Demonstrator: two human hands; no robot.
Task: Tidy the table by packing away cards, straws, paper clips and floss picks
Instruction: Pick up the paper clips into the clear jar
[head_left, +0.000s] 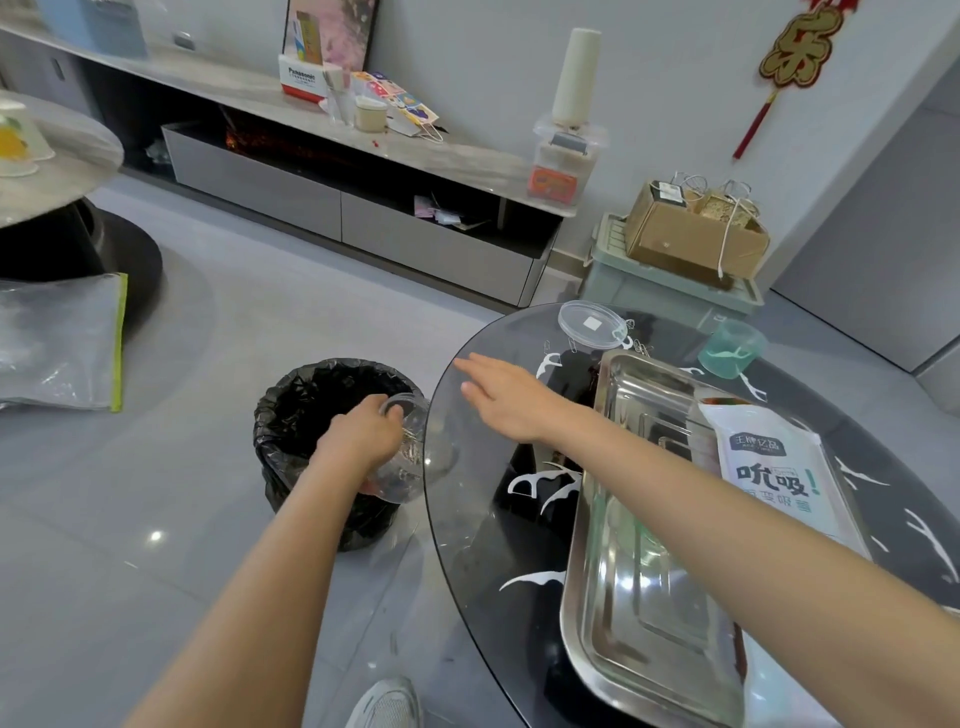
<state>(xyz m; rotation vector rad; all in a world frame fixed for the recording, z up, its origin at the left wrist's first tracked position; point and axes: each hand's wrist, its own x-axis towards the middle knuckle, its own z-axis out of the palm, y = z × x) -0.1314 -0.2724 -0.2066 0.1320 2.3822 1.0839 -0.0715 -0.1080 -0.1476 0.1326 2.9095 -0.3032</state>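
My left hand grips a clear plastic jar with paper clips inside, held at the left edge of the round glass table, beside the bin. My right hand lies flat and open on the glass near that edge, fingers straight and pointing left. White floss picks lie scattered on the glass by the steel tray. A few paper clips sit near the jar's clear lid. A white straw packet rests on the tray.
A bin with a black liner stands on the floor left of the table. A small green cup holding a floss pick stands at the table's far side. My shoe shows below. A storage crate with cardboard boxes is behind.
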